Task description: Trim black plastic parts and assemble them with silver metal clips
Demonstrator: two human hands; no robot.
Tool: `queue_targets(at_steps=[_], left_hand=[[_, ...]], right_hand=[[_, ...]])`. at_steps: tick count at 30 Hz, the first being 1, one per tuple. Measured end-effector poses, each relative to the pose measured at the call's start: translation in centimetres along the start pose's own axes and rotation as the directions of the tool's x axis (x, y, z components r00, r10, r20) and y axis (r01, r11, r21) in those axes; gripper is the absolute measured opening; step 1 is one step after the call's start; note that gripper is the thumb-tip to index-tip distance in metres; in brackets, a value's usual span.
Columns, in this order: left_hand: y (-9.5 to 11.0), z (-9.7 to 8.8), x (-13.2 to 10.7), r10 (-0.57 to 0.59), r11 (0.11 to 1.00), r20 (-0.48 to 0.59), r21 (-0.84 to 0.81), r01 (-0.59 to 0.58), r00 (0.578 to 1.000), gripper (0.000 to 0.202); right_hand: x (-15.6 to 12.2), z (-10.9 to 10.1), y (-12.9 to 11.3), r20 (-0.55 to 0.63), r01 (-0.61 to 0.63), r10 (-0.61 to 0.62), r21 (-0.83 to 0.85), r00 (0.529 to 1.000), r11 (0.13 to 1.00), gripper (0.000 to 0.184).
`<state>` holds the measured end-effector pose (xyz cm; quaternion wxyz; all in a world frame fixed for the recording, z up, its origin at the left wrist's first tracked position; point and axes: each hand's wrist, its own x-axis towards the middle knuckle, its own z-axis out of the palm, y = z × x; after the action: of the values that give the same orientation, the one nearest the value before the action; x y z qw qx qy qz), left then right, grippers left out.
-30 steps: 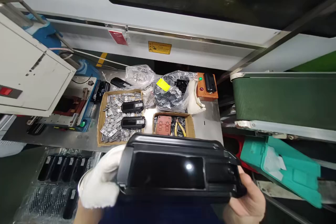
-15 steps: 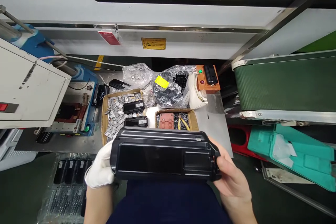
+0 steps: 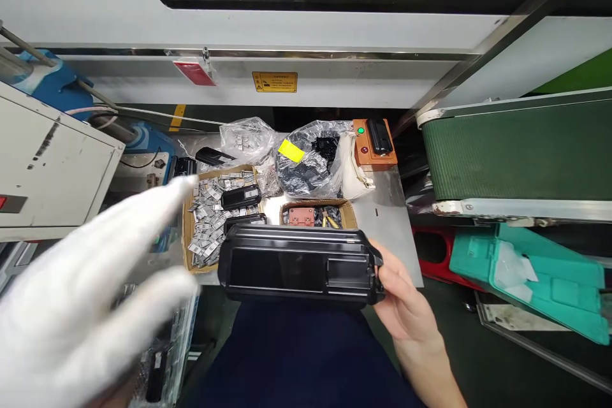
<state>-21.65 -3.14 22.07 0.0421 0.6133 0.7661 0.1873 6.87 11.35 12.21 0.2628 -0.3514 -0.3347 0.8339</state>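
My right hand [image 3: 404, 299], bare, grips the right end of a long black plastic housing [image 3: 280, 271], shiny and rectangular with a smaller panel at its right. The housing is held level in front of my body, above the near edge of the bench. My left hand [image 3: 90, 299], in a white glove, is close to the camera at the left and blurred. Its thumb and fingers are spread with nothing between them, apart from the housing. Just beyond the housing is a cardboard box of small grey metal pieces [image 3: 203, 229], with black parts [image 3: 240, 196] lying on top.
A smaller box [image 3: 354, 213] holds a reddish-brown block [image 3: 301, 217] and yellow-handled pliers [image 3: 331, 220]. Behind are plastic bags [image 3: 301, 182] and an orange device [image 3: 373, 156]. A blue machine [image 3: 148, 137] stands left, a green conveyor [image 3: 516, 153] right. Clear trays [image 3: 184, 344] sit lower left.
My left hand has let go of the housing's left end and moved left, up toward the camera, its fingers spreading. The housing, still in my right hand, has shifted slightly.
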Motion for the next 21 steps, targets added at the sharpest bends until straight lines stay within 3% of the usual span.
queue_targets(at_steps=[1, 3, 4, 6, 8, 10, 13, 16, 19, 21], left_hand=[[1.6, 0.4, 0.8, 0.206, 0.978, 0.000, 0.042, -0.206, 0.978, 0.083], [4.1, 1.8, 2.1, 0.420, 0.892, 0.116, 0.130, -0.433, 0.900, 0.101], [5.0, 2.6, 2.7, 0.472, 0.856, 0.162, 0.150, -0.494, 0.867, 0.100], [5.8, 4.1, 3.4, 0.494, 0.831, 0.208, 0.170, -0.529, 0.844, 0.085], [5.8, 5.4, 3.8, 0.500, 0.836, 0.192, 0.146, -0.528, 0.845, 0.079], [5.2, 6.6, 4.1, 0.496, 0.850, 0.188, 0.093, -0.518, 0.848, 0.087], [4.3, 8.6, 4.3, 0.472, 0.872, 0.252, 0.006, -0.489, 0.845, 0.094], [3.4, 10.3, 4.6, 0.440, 0.894, 0.232, -0.025, -0.447, 0.867, 0.091], [1.8, 11.4, 4.6, 0.372, 0.928, 0.186, -0.095, -0.360, 0.909, 0.075], [0.5, 11.7, 4.1, 0.171, 0.972, 0.220, -0.197, -0.128, 0.960, 0.069]], right_hand=[[0.0, 0.1, 0.1, 0.011, -0.006, 0.006, 0.004, 1.000, 1.000, 0.034], [0.0, 0.2, 0.2, 0.045, -0.017, 0.017, 0.013, 0.999, 1.000, 0.033], [0.0, 0.3, 0.3, 0.064, -0.019, 0.018, 0.020, 0.998, 1.000, 0.032], [-0.2, 0.3, 0.5, 0.093, -0.025, 0.021, 0.033, 0.995, 0.999, 0.031], [-0.3, 0.2, 0.8, 0.088, -0.020, 0.017, 0.039, 0.996, 0.999, 0.032], [-0.3, 0.2, 1.0, 0.068, -0.002, 0.000, 0.030, 0.998, 1.000, 0.032], [-0.2, 0.5, 0.9, 0.055, 0.022, -0.022, 0.005, 0.998, 1.000, 0.029], [0.3, 0.8, 0.1, 0.090, 0.009, -0.004, -0.063, 0.996, 0.998, 0.031], [2.2, 0.0, -0.5, 0.157, 0.026, 0.020, -0.284, 0.987, 0.959, 0.044], [4.7, -1.9, 0.2, 0.063, 0.037, -0.003, -0.548, 0.998, 0.835, 0.049]])
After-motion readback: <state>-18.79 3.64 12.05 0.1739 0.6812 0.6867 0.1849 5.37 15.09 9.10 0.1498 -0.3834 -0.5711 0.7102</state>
